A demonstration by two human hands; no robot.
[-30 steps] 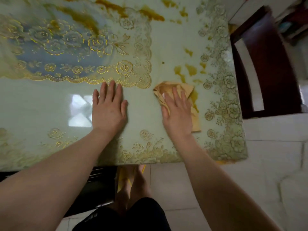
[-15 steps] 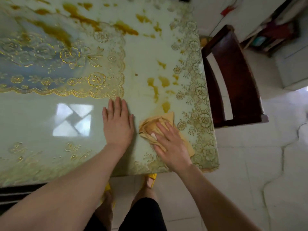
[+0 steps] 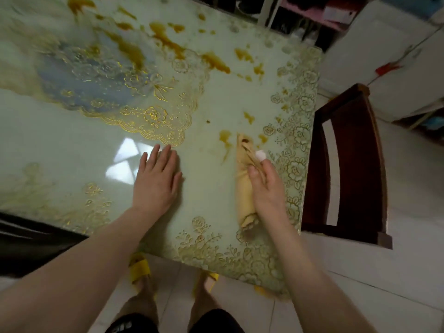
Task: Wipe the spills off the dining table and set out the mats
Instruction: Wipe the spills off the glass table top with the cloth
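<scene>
There is one dining table (image 3: 72,152) with a pale glossy top and a golden flower pattern along its edges, and one mat (image 3: 96,75) lies on it, a lace-like mat with a golden border, at the far left part. There is one cloth (image 3: 243,188), yellowish and bunched into a long roll, near the right edge of the table. The brown-orange spills (image 3: 215,62) are many, more than ten patches; most are at the far side, some on the mat itself, and the picture is too blurred there for an exact count. Two small patches sit just beside the far end of the cloth, one on each side. One dark wooden chair (image 3: 355,140) stands at the right of the table, and two yellow slippers (image 3: 139,269) show on the feet below the near edge. Two hands are in view. The left hand (image 3: 156,181) lies flat on the bare table top, fingers straight and a little spread, with the fingertips just at the border of the mat; it holds nothing. The right hand (image 3: 266,188) grips the cloth from its right side: the thumb presses on top of the roll and the fingers curl round it. One finger of this hand has a white wrapping (image 3: 260,155) on its tip.
</scene>
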